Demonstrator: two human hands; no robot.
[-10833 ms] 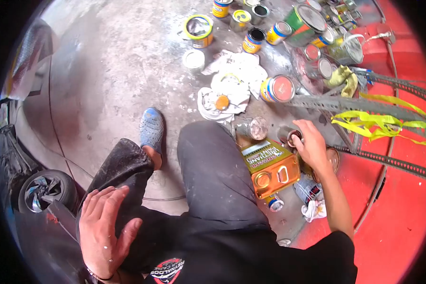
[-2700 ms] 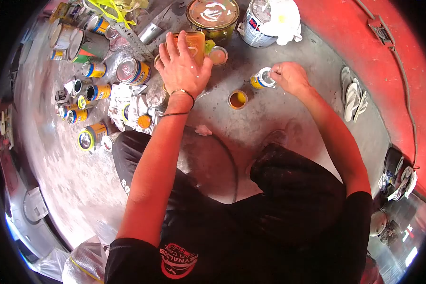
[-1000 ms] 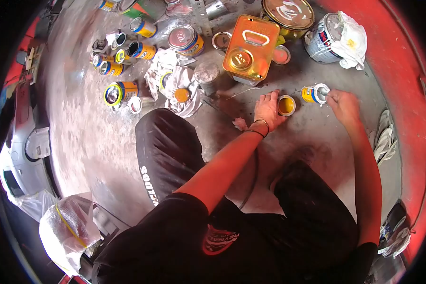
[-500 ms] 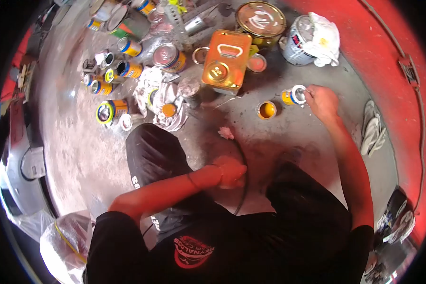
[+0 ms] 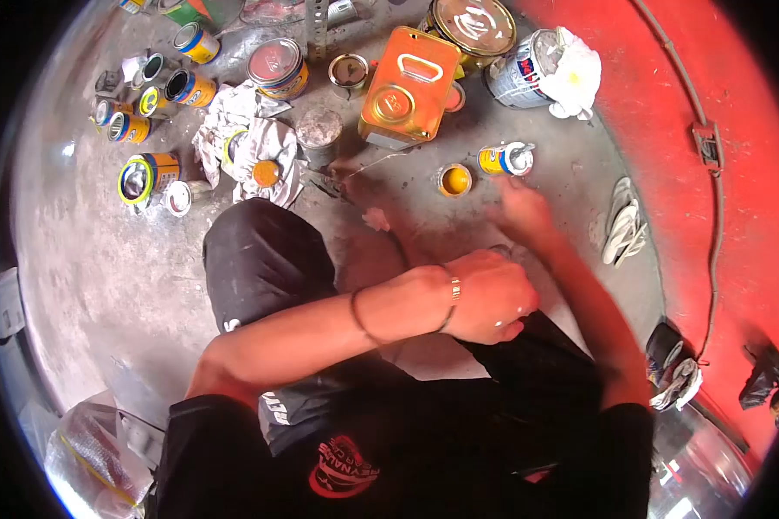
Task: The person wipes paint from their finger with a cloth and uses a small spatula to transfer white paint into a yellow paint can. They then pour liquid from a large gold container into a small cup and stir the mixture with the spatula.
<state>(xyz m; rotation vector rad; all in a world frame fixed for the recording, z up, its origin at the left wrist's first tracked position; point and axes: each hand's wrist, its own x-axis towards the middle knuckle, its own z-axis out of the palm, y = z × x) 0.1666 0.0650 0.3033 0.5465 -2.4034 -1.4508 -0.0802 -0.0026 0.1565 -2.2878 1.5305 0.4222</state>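
Observation:
My left hand (image 5: 493,298) is closed in a fist above my right thigh, its wrist bent. What it holds, if anything, is hidden. My right hand (image 5: 525,212) is smeared by motion, just below a small can with a yellow and blue label (image 5: 496,160) and a whitish opening. Whether its fingers are open or closed does not show clearly. Left of that can stands a small open container of orange-yellow paint (image 5: 455,180). A pinkish crumpled scrap (image 5: 376,219) lies on the floor below them.
A gold rectangular tin (image 5: 411,86), a large round tin (image 5: 474,26) and a bucket with white cloth (image 5: 528,73) stand farther back. Stained rags (image 5: 242,143) and several paint cans lie to the left. Flip-flops (image 5: 623,225) lie by the red wall (image 5: 675,216).
My right hand has left the small can and come down toward me. My left hand has risen and moved right, over my right thigh. The view has shifted slightly.

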